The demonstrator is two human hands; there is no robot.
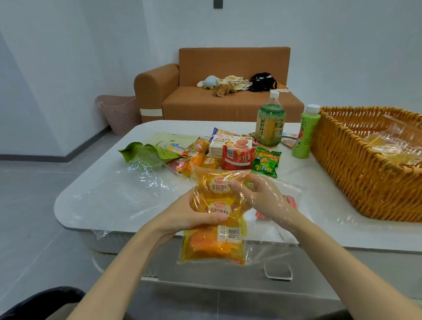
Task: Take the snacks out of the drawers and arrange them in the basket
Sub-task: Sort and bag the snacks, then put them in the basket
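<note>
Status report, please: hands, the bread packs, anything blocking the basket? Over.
Left hand and right hand both grip bread packs, above table's near edge. Basket right, nothing standing between.

White stone-look table top (98,196) with rounded corners and wrinkled clear plastic film over it.

- Right end: large woven orange wicker basket (356,177), standing on the top.
- Just beside the basket's left wall: slim light-green bottle with white cap (305,136), upright.
- Left of that: larger green tea bottle with white cap (270,124), upright.
- Centre, in a loose cluster: white biscuit box (230,144) lying flat.
- In front of the box: red foil packet (237,160) and green crisp packet (265,161), side by side.
- Left of those: small orange-wrapped snacks (198,161).
- Far left of the cluster: green leaf-print pouch (144,153), lying flat.
- Near the front edge: small red packets (291,201), partly hidden.
</note>
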